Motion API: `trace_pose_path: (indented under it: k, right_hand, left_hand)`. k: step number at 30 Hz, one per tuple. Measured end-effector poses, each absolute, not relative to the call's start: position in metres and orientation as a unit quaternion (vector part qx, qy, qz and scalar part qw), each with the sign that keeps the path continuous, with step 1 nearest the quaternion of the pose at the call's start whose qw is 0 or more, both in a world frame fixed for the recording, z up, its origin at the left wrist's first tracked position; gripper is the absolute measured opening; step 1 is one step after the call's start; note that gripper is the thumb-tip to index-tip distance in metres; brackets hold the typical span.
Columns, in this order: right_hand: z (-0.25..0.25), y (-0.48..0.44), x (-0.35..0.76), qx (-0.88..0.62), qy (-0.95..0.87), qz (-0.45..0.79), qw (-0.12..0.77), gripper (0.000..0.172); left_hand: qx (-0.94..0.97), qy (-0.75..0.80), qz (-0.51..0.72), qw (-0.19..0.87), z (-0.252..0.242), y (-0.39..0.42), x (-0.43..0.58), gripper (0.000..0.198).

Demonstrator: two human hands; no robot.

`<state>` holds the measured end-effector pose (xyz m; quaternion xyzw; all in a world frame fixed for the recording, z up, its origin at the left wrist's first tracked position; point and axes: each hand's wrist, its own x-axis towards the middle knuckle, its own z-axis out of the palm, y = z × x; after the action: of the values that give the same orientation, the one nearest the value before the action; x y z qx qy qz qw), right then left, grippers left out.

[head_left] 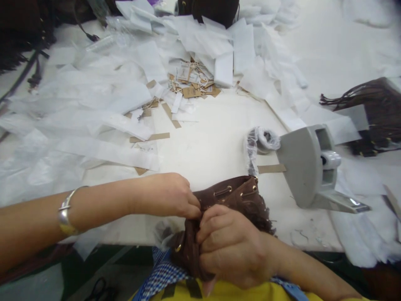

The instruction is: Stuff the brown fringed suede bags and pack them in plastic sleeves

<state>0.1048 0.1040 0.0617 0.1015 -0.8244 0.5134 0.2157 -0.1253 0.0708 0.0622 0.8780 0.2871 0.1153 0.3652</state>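
on the white desk (pixel 216 138), a tape dispenser (pixel 299 167) stands right of the hands, seemingly within reach. the brown fringed drawstring bag (pixel 238 201) lies under them: the left hand (pixel 171 194) pinches it; the right hand (pixel 233 246) closes round it, probably to steady it.

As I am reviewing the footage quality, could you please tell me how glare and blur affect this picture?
Head view: the white table looks washed out; the bracelet and grey device show bright glints; lettering on the tags is too blurred to read; the left hand, right hand and brown bag look slightly soft.
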Motion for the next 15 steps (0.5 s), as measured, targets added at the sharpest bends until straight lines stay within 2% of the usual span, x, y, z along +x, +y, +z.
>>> trace_pose_path:
  k: [5,11,15]
  right_hand:
    - [0.061,0.099,0.105,0.147,-0.813,0.524,0.206,0.005]
    - [0.061,0.095,0.096,0.238,-0.782,0.524,0.239,0.034]
    - [0.069,0.094,0.097,0.225,-0.804,0.497,0.237,0.036]
  left_hand:
    - [0.886,0.260,0.144,0.355,0.046,0.087,-0.123,0.025]
    - [0.887,0.250,0.118,0.369,0.033,0.123,-0.091,0.031]
    - [0.885,0.270,0.080,0.371,0.021,0.135,-0.085,0.031]
